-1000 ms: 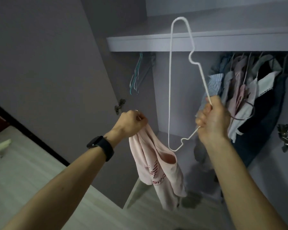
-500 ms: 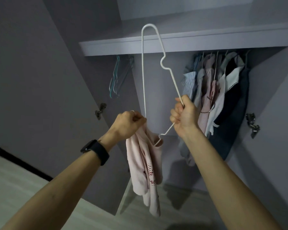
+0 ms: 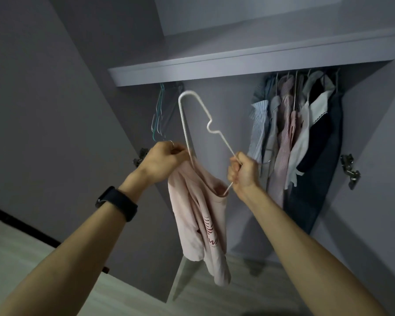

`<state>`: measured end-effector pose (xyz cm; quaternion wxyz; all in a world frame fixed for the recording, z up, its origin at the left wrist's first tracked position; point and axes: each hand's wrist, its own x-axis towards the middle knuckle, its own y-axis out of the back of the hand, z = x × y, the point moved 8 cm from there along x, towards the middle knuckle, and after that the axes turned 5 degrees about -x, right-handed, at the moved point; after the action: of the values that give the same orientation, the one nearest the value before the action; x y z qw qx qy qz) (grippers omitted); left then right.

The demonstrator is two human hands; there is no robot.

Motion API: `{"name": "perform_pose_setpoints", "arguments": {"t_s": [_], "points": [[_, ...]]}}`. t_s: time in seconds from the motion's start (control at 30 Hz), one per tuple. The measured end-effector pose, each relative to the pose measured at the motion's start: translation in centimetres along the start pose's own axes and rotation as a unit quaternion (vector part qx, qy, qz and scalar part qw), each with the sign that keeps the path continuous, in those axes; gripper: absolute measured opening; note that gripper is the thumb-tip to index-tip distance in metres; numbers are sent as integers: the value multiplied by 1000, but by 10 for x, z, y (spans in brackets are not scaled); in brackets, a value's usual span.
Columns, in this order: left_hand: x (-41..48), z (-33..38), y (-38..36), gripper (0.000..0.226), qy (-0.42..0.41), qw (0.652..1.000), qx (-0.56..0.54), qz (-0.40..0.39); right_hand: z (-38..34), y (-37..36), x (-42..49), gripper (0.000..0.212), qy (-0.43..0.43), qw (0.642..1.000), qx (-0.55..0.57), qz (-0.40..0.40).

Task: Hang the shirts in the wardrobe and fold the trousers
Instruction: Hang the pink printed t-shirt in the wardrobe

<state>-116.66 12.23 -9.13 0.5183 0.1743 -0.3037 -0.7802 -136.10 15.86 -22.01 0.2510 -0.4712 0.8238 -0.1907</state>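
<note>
While both arms are reaching up in front of the open wardrobe (image 3: 226, 115), the left hand (image 3: 162, 160) is gripping the pink shirt (image 3: 198, 215) at its top edge, fingers curled tight round a bunch of the fabric; the shirt is hanging free in the air below that fist, crumpled, with dark red print showing on its front; the right hand (image 3: 244, 172) is clenching fully round the white wire hanger (image 3: 185, 124) near its neck, nothing else in that fist; the hanger is standing tilted on end between the two hands, one shoulder tip pointing up towards the shelf (image 3: 249, 62), the other tip dipping into the shirt's neck opening just beside the right hand, and the long bar is running down past the left hand into the cloth; a dark watch (image 3: 118, 202) is sitting on the left wrist; under the shelf's right end a row of hung clothes (image 3: 292, 133) is dangling, pale, striped, pink and navy; under its left end a few empty hangers (image 3: 159, 115) are dangling too; a metal hinge (image 3: 350, 171) is showing on the wardrobe's right side.
</note>
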Motion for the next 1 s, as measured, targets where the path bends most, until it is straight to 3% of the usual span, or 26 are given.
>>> {"name": "perform_pose_setpoints", "arguments": {"t_s": [0.1,0.17,0.27,0.4,0.5,0.6,0.63,0.7,0.77,0.8,0.87,0.9,0.93,1.0], "points": [[0,3,28,16,3,998,-50,31,17,17,4,26,1,992,-125,33],[0,-4,43,13,10,997,-61,49,15,26,8,31,21,976,-215,30],[-4,-23,58,16,33,995,11,90,-1,21,12,47,58,943,-327,-7],[-14,-43,71,21,58,974,57,213,-28,11,19,46,102,872,-479,-2],[-23,-42,71,19,18,955,82,284,-38,0,14,43,155,813,-561,-8],[-26,-30,53,22,-72,939,216,259,-33,-21,-2,43,173,723,-665,-68],[-24,-31,48,21,-75,939,232,244,-36,-31,-6,42,188,710,-673,-84],[-19,-38,40,16,-54,951,225,204,-56,-52,-15,43,242,736,-628,-75],[-17,-36,31,17,-63,960,206,179,-67,-75,-18,42,256,723,-635,-86],[-17,-32,29,17,-69,963,186,180,-61,-87,-19,39,234,687,-678,-117],[-15,-28,28,18,-57,970,142,187,-37,-99,-22,29,177,576,-778,-177],[-13,-32,24,20,-42,975,128,179,-29,-103,-24,32,174,551,-794,-189],[-12,-36,19,25,-29,979,122,160,-29,-104,-23,36,183,565,-783,-184],[-13,-46,8,45,-13,987,119,110,-41,-105,-20,44,212,634,-730,-141]]}}
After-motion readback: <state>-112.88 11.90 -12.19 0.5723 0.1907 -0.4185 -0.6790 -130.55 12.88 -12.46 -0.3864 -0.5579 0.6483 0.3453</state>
